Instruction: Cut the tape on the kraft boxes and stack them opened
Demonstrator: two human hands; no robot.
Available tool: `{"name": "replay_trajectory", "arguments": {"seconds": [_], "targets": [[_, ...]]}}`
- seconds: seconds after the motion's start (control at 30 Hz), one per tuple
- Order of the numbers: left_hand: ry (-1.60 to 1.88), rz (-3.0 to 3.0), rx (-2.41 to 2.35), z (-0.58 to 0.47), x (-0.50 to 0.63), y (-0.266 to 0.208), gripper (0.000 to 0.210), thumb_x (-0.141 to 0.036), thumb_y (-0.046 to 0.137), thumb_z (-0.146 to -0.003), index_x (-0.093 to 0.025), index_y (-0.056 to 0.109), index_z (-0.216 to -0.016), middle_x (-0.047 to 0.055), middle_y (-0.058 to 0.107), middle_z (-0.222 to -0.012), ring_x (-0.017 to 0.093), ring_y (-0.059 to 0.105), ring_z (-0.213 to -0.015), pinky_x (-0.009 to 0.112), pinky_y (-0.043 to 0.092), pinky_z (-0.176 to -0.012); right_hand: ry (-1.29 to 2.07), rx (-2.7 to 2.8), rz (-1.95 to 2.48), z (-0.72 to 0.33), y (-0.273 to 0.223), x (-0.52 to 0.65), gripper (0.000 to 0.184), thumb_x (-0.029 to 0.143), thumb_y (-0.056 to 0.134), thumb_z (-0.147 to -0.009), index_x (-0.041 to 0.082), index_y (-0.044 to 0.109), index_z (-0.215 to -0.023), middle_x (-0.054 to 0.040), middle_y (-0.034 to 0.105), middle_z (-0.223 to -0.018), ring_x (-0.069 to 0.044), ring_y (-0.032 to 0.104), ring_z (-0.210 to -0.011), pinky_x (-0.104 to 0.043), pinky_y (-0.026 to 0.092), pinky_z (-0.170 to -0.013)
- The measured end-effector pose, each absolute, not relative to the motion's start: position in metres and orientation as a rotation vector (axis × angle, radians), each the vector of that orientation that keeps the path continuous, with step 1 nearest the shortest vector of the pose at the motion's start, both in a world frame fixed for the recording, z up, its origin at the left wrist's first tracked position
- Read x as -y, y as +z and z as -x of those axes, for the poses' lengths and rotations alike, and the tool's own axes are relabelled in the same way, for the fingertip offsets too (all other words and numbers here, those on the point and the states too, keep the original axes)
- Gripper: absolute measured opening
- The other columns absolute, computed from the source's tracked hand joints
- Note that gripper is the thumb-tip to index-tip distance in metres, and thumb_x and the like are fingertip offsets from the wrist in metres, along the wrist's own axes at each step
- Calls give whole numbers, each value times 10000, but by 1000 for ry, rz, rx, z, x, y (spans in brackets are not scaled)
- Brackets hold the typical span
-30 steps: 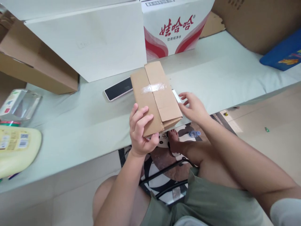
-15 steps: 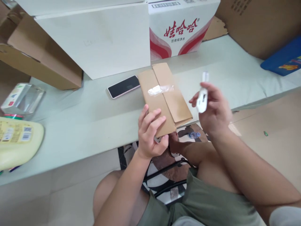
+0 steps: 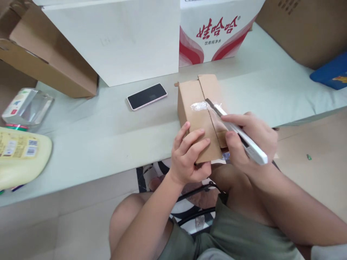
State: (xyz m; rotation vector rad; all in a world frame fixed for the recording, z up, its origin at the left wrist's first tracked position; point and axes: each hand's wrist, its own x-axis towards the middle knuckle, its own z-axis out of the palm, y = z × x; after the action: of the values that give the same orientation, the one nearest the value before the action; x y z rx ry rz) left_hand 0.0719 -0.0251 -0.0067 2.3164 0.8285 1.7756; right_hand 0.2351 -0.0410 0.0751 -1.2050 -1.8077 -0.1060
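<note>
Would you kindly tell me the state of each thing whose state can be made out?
Small cardboard box: top flaps closed.
Clear tape: across the seam; whether cut, cannot tell.
Utility knife: blade out, tip at the seam.
Phone: lying face up, screen dark.
Left hand: gripping the box's near end.
Right hand: closed around the utility knife.

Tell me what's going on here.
A person's left hand grips a small cardboard box at the table's edge. The right hand holds a white utility knife, its blade tip at the box's top seam, by the clear tape. Whether the tape is cut is hard to tell. A phone lies on the table nearby.
</note>
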Motion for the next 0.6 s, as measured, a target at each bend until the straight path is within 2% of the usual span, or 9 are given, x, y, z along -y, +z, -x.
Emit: {"name": "replay_trajectory", "arguments": {"seconds": [0.13, 0.37, 0.6], "targets": [[1761, -2325, -837, -71, 26, -6, 397, -339, 522, -871, -208, 601, -1238, 108, 689, -1257, 313, 594, -1358, 560, 476, -1190, -148, 1829, 1256, -234, 77, 43, 148, 226, 536, -930, 239, 672, -987, 5, 606, -680, -140, 508, -534, -310, 404, -522], [1746, -2299, -900, -72, 26, -8, 397, -362, 518, -875, -244, 578, -1250, 89, 691, -1261, 337, 592, -1370, 604, 473, -1178, -104, 1838, 1356, -226, 81, 42, 142, 206, 527, -918, 253, 659, -938, -17, 674, -702, -164, 567, -554, -330, 430, -517], [1782, -2283, -887, -74, 24, -10, 389, -374, 541, -847, -236, 601, -1205, 93, 696, -1234, 343, 617, -1328, 599, 461, -1179, -163, 1833, 1220, -224, 72, 40, 118, 182, 528, -870, 254, 621, -876, 18, 607, -631, -149, 520, -523, -313, 424, -509]]}}
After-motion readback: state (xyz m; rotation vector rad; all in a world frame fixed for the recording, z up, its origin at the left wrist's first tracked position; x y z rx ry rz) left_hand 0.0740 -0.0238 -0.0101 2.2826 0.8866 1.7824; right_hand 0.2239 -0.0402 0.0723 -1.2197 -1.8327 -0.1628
